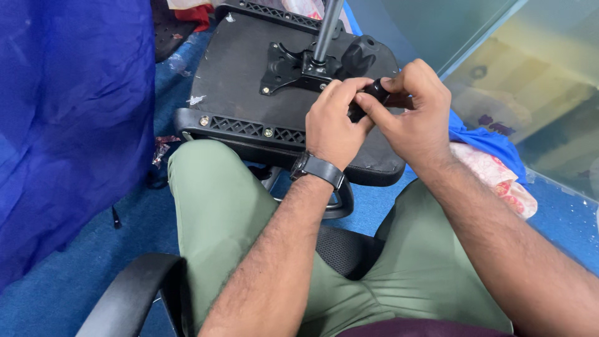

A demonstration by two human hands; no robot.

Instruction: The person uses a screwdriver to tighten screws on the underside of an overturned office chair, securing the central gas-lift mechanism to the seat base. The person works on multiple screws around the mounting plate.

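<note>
Blue carpet (56, 293) lies under an upside-down chair seat (243, 81) leaning on the person's knee. Both hands, left (334, 125) and right (415, 112), pinch a small black knob (376, 92) just above the seat's bottom, near the metal pole (327, 28).

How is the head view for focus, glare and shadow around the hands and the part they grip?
Head view: sharp on the left hand, right hand and the black knob they grip; light even and soft, no hard shadows; milky reflections on the glass panel at right; slight wide-angle stretch at the edges.
</note>
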